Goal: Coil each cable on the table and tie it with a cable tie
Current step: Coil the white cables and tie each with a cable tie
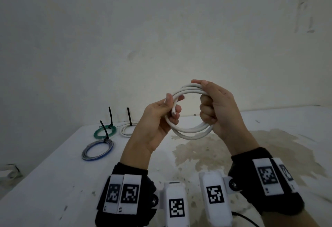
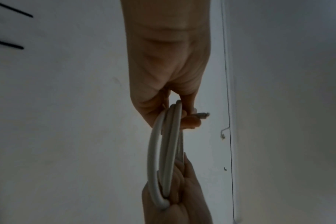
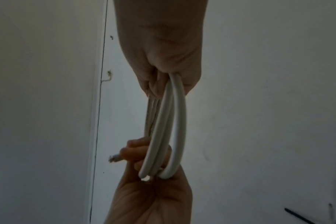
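A thick white cable (image 1: pixel 188 133) is wound into a round coil of about three loops, held upright in the air above the table (image 1: pixel 53 181). My left hand (image 1: pixel 161 115) grips the coil's left side, fingers curled round the loops and the cut cable end (image 1: pixel 173 112). My right hand (image 1: pixel 213 104) grips the right side in a fist. The left wrist view shows the coil (image 2: pixel 163 151) edge-on, with the frayed end (image 2: pixel 202 115) poking past my left fingers. In the right wrist view the loops (image 3: pixel 169 128) run from my right hand (image 3: pixel 163 68) down to my left hand (image 3: pixel 152 189).
Three tied coils lie at the table's far left, each with a black cable tie tail sticking up: a green one (image 1: pixel 104 132), a white one (image 1: pixel 126 129) and a grey-blue one (image 1: pixel 98 150). A brownish stain (image 1: pixel 215 151) marks the table under my hands. A bare wall stands behind.
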